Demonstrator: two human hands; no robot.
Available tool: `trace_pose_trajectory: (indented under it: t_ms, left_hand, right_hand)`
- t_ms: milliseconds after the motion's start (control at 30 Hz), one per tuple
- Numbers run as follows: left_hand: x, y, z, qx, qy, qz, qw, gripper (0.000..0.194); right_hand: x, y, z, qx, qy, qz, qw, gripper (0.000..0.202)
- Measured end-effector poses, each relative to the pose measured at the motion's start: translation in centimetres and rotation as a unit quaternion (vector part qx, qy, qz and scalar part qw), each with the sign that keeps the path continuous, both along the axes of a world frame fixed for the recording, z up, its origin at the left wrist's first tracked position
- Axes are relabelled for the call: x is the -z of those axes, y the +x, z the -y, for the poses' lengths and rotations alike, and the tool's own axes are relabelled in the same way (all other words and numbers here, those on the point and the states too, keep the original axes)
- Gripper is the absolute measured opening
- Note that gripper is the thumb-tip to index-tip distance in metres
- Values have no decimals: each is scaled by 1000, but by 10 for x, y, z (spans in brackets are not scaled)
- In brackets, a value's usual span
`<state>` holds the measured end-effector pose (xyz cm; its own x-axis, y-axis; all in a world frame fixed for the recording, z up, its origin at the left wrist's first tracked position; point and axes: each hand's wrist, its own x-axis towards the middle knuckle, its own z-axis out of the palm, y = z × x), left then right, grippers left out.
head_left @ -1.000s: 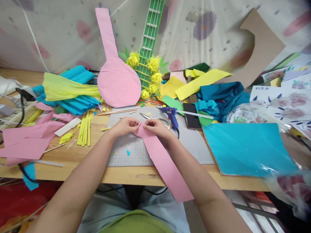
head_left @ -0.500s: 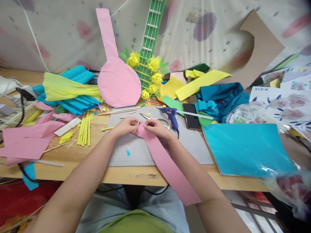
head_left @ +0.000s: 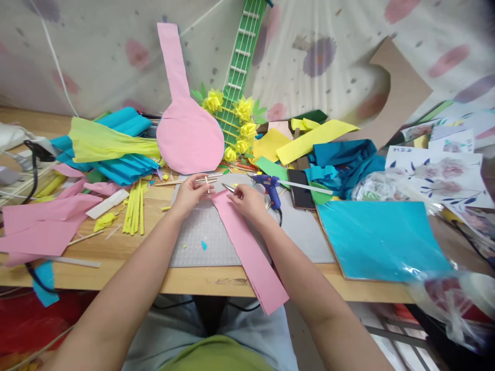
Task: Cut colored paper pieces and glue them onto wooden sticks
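Note:
A short pale stick (head_left: 208, 184) is pinched in the fingers of my left hand (head_left: 189, 195), above the grey cutting mat (head_left: 209, 252). To its right, my right hand (head_left: 249, 203) is closed around the middle of the scissors (head_left: 229, 187), whose blade tips point left and whose handles are partly hidden behind it. A long pink paper strip (head_left: 247, 247) runs from beneath my right hand towards me, its near end hanging past the table edge.
A blue glue gun (head_left: 270, 188) and a phone (head_left: 301, 190) lie right of my hands. Behind stand a pink lute-shaped cutout (head_left: 189, 136) and a green stringed neck (head_left: 235, 77) with yellow flowers. Yellow strips (head_left: 133, 208), pink paper (head_left: 42, 221) and a blue sheet (head_left: 379, 237) flank the mat.
Both hands were together at the strip's far end. My left hand has moved left with the stick, the strip lies lower, and my right hand has gone to the scissors.

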<state>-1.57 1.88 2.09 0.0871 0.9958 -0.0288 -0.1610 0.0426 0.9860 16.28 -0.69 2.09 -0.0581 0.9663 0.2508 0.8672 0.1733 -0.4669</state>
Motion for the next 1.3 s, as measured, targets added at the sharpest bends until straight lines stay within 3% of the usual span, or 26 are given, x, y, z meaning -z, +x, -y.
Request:
trace_pose_trajectory:
  t_ms: [100, 233, 300, 400, 533, 633, 733, 867, 1033, 1300]
  left_hand:
    - [2, 0, 0, -2, -19, 21, 1000, 38]
    - [6, -4, -1, 18, -25, 50, 998, 38]
    - [8, -6, -1, 44, -16, 59, 997, 41]
    - [10, -8, 0, 71, -10, 57, 996, 48]
    - [13, -8, 0, 88, -11, 31, 996, 57]
    - [13, -7, 1, 91, -5, 8, 996, 61]
    - [12, -5, 1, 105, 13, -38, 994, 67]
    - [15, -3, 3, 140, 56, -127, 980, 71]
    - [18, -6, 3, 141, 123, -185, 965, 69]
    - [15, -6, 5, 140, 140, -218, 956, 66]
  right_hand:
    - [-16, 21, 8, 28, -42, -15, 999, 29]
    - [-46, 70, 23, 15, -241, 27, 970, 45]
    - [-52, 91, 24, 82, -235, 82, 965, 49]
    - [-40, 106, 15, 152, -158, 106, 970, 49]
    - [-4, 101, -4, 92, -58, 20, 994, 43]
    - [12, 95, -8, 123, -24, -77, 989, 39]
    - [10, 92, -2, 112, -14, -232, 966, 40]
    - [-3, 87, 12, -2, -56, -414, 909, 39]
    - [-8, 72, 21, -83, -166, -370, 910, 36]
    - [0, 63, 19, -80, -195, -304, 929, 40]
